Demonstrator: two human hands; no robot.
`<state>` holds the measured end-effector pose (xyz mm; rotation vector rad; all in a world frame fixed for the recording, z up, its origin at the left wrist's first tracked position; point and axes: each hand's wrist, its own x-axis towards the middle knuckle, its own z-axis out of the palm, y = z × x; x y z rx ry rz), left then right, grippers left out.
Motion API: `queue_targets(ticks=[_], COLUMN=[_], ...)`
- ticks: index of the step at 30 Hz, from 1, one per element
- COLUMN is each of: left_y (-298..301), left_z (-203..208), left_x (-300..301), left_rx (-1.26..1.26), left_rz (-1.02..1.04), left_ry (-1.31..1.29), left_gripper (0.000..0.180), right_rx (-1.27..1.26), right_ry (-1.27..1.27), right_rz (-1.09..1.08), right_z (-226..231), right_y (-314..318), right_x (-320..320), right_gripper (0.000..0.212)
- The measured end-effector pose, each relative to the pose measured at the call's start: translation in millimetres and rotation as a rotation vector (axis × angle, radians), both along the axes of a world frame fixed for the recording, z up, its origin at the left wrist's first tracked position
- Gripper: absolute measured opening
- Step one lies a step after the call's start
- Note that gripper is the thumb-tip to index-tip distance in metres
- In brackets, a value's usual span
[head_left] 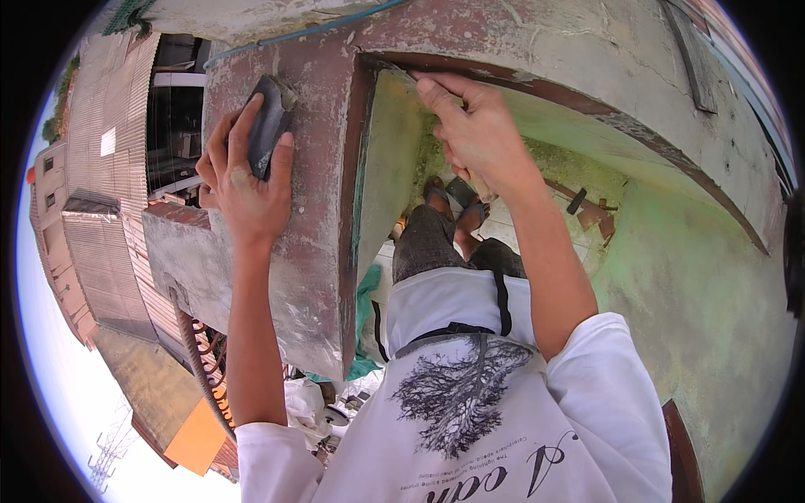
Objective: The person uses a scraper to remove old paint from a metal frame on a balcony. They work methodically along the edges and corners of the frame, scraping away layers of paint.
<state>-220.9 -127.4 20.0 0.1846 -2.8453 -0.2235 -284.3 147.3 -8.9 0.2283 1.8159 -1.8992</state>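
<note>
The person's left hand point(251, 189) holds a dark flexible-looking piece point(267, 130) between thumb and fingers, above or against the worn reddish-brown ledge point(310, 180); whether the piece touches the surface cannot be told. The fingers cover its left side, and a greyish smear shows at its upper right end. The right hand point(480, 134) is closed around a slim tool point(480, 186), mostly hidden in the fist: a pale handle end shows below, and a thin tip by the forefinger, near the inside corner of the brown edging point(503, 82), is hard to make out. Under the arms, the sandalled feet are partly hidden by the trousers point(423, 239). A teal cloth point(363, 310) is partly covered by the ledge, and the fisheye rim cuts off the white shirt point(470, 419).
</note>
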Motion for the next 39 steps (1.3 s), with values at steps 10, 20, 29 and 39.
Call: queue_targets(ticks=[10,20,29,39], left_y=[2,8,13,9], left_z=[-5,1,2,2], left_x=[2,-8,3,3], left_rx=[0.004,-0.049,-0.022,-0.030], left_rz=[0.017,0.007,0.012,0.006], left_ry=[-0.005,-0.022,-0.039,-0.030], left_gripper=[0.056,0.053,0.050,0.052], right_rx=[-0.034,-0.034,-0.111,-0.021], right_ry=[-0.042,0.447,0.316,0.544], right_rz=[-0.074,-0.270,-0.292,-0.420], right_z=[7,-49,-39,-50], right_y=[2,-63,-66,-83], right_x=[9,41,34,48], right_gripper=[0.044,0.040,0.041,0.042])
